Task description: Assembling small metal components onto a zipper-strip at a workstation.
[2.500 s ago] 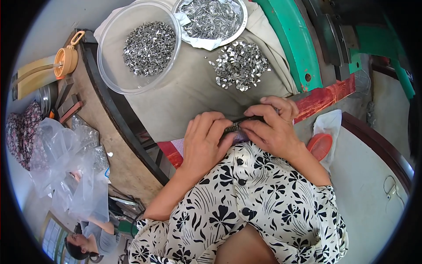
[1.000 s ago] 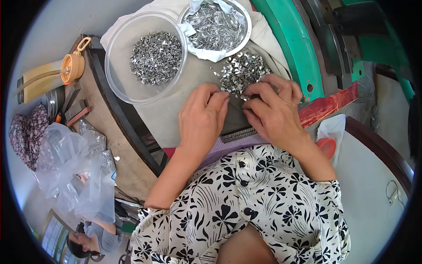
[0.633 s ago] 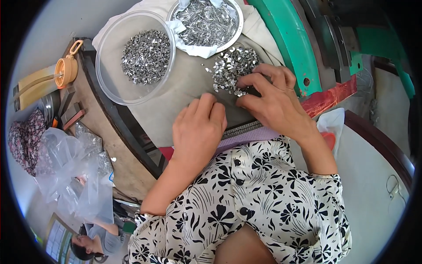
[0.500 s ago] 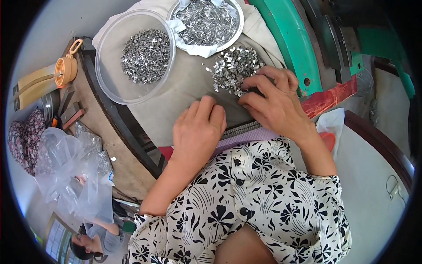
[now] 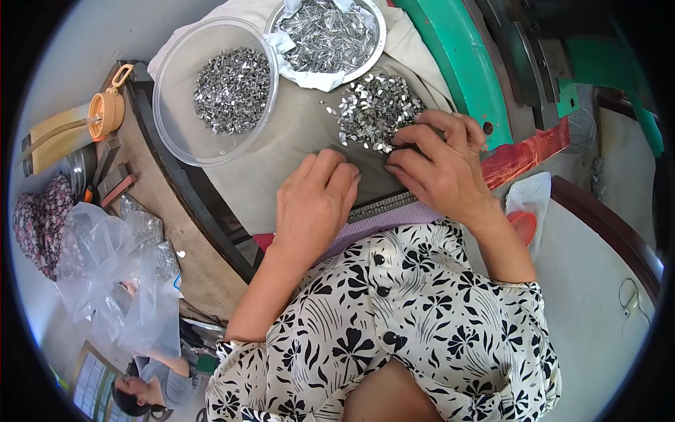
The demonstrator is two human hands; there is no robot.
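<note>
A loose heap of small shiny metal pieces (image 5: 376,109) lies on the grey-brown cloth (image 5: 295,116). At the heap's near right edge is my right hand (image 5: 446,162), its fingers bent and thumb drawn in toward the fingertips; whatever sits in that pinch is too small to make out. My left hand (image 5: 313,200) is curled to the left of it, fingertips closed together just above a dark ridged strip (image 5: 383,205). What the left fingers hold, if anything, is hidden. The strip runs along the near edge of the cloth, between both hands.
A round clear tub (image 5: 218,151) of small metal pieces stands left of the heap. Behind the heap is a metal bowl (image 5: 383,42) of thin silvery pins. Green machinery (image 5: 467,77) borders the right. Plastic bags (image 5: 116,274) and another person (image 5: 158,383) are at the left.
My left hand has shifted slightly up and left, its fingers still curled. My right hand has moved slightly right along the heap's edge.
</note>
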